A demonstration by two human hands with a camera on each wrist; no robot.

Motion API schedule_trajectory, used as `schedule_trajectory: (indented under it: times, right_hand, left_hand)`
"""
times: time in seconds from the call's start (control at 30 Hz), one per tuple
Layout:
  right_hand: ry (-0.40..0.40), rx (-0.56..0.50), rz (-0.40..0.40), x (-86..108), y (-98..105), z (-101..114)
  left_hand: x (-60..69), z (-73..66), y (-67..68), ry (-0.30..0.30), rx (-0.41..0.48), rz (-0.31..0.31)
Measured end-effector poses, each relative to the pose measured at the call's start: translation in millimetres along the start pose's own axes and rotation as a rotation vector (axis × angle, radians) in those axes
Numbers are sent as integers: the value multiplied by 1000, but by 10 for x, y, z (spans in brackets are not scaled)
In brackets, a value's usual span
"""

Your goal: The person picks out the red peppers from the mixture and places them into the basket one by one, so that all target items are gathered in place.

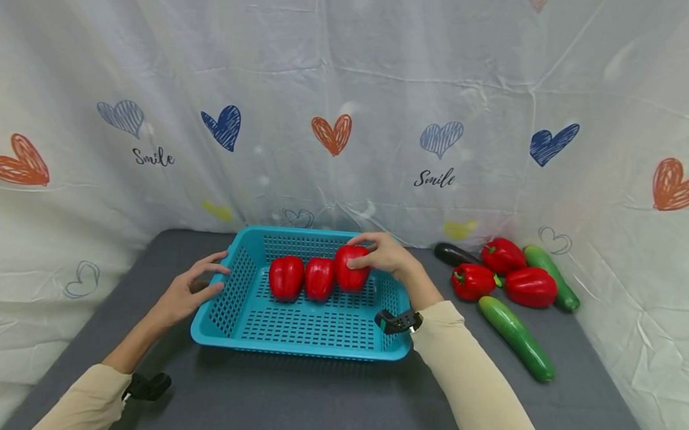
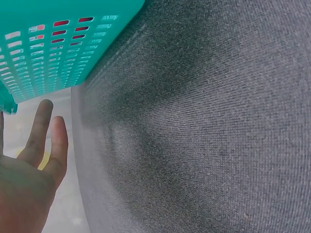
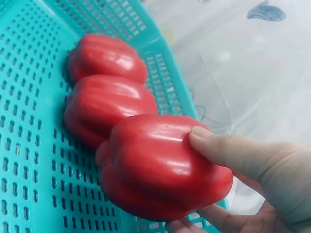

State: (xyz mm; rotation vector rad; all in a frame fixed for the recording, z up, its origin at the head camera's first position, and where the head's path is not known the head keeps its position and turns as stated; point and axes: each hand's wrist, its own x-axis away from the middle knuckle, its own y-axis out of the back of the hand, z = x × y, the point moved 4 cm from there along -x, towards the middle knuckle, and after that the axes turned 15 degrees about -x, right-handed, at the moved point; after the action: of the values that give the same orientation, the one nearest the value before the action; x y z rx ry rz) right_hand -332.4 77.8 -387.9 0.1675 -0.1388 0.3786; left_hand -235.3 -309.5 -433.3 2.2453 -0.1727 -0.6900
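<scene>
Right hand (image 1: 382, 253) grips pepper (image 1: 347, 274); long axis points away.

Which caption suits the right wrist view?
Right hand grips a glossy red bell pepper beside two more in a turquoise perforated plastic basket.

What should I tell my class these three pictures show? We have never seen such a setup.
There is no machine here, just a person's two bare hands. The wide picture comes from a camera worn on the head; the other two come from cameras on the left and right wrists. On a grey surface stands a blue basket with two peppers inside. The right hand holds another red pepper beside them. The left hand is at the basket's left end, fingers spread. To the right lie three more peppers, two cucumbers and a dark vegetable, perhaps an eggplant.
</scene>
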Motion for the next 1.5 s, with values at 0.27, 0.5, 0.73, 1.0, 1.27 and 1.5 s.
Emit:
schedule_trajectory:
  times: [0.27, 0.5, 0.73, 1.0, 1.27, 1.5]
  right_hand:
    - [3, 7, 15, -19, 8, -20]
    - [0, 42, 10, -45, -7, -47]
    - [-26, 79, -6, -71, -26, -72]
    - [-60, 117, -28, -90, -50, -91]
    - [-65, 140, -23, -109, -63, -136]
    - [-67, 135, -15, -106, -65, -157]
  left_hand:
    - [-17, 1, -2, 1, 18, 0]
    - [-5, 4, 2, 12, -3, 2]
    - [4, 13, -6, 13, 5, 8]
    - [3, 4, 3, -3, 14, 1]
    - [7, 18, -10, 10, 20, 12]
    - [11, 17, -11, 20, 44, 13]
